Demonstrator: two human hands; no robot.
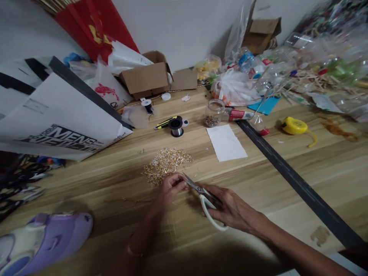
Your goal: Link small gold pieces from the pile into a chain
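Note:
My right hand (227, 205) is closed round the handles of a pair of scissors (214, 220) with a white grip. The blades point up and left, their tips beside the fingertips of my left hand (172, 186). Thumb and fingers of that left hand are pinched together; what they hold is too small to name. Just beyond it lies a pile of small gold and silver pieces (166, 163) on the wooden table (115, 199). A spool of thin wire (176, 127) stands behind the pile, near a yellow and black cutter (165, 122).
Behind the hands are a white paper (227, 142), a jar of beads (213, 114) and cardboard boxes (148, 80). A black strip (290, 170) and yellow tape measure (294, 125) lie right. At left are a white bag (60, 115) and a purple object (66, 234).

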